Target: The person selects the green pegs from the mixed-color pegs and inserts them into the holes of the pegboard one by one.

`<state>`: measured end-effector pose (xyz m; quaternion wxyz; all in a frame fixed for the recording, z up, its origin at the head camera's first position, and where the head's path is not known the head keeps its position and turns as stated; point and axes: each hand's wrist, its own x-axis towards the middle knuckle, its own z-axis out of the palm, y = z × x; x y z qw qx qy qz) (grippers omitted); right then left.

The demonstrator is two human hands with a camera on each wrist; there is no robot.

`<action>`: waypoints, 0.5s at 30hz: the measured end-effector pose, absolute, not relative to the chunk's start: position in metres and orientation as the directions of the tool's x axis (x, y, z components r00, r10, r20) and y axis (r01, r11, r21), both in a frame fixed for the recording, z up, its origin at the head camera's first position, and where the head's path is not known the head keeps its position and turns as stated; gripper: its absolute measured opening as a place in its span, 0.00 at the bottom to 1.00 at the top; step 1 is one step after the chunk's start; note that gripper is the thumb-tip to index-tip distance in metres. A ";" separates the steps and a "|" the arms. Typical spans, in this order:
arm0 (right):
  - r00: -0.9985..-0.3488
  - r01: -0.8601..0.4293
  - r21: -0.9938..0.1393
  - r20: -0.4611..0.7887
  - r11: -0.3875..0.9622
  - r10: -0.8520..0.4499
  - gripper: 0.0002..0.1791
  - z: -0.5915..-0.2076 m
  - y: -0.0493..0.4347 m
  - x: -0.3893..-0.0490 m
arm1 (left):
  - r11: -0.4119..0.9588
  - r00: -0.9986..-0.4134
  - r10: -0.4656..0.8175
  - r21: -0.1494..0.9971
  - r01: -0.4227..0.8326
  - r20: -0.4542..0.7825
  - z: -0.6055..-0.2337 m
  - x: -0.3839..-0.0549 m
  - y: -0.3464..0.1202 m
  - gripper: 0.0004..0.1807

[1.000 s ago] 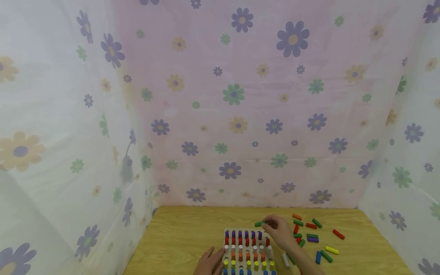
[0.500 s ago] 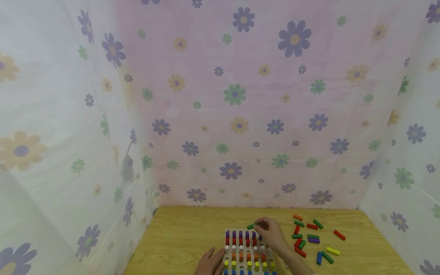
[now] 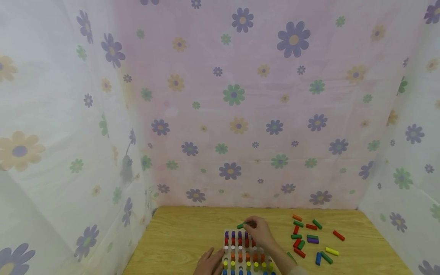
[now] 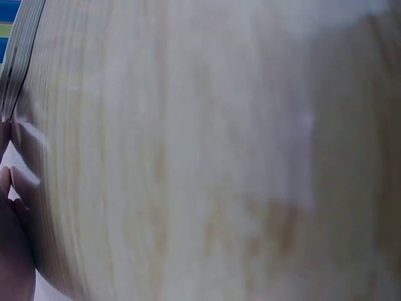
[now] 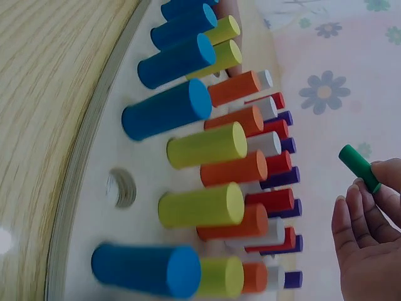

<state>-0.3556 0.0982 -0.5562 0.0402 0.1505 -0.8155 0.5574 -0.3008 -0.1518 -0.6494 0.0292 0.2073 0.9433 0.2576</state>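
Observation:
My right hand pinches a green peg between thumb and fingers. It holds the peg at a slant over the far edge of a pegboard. In the right wrist view the green peg sticks out from the fingertips of the right hand. Upright pegs fill the board in rows by colour: purple, red, white, orange, yellow and blue, with some bare holes. At the board's left edge rests my left hand, fingers extended. The right hand and forearm hide the board's right side.
Loose pegs lie scattered on the wooden table to the right, among them a purple peg, a yellow peg and a blue peg. Flower-patterned sheets enclose the table at the back and sides.
My right hand has moved left along the board's far edge, carrying the green peg. Its forearm now covers more of the board and uncovers loose red and green pegs. The left hand has stayed put.

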 end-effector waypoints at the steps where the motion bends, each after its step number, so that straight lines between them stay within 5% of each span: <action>1: -0.951 -0.294 -0.895 0.237 0.336 -0.199 0.09 -0.557 0.095 -0.356 | 0.786 -0.915 0.402 0.497 0.367 0.041 -0.649 -0.301 -0.152 0.29; 15: -0.945 -0.317 -0.867 0.254 0.384 -0.205 0.09 -0.556 0.061 -0.359 | 0.789 -0.916 0.400 0.494 0.366 0.041 -0.647 -0.300 -0.152 0.29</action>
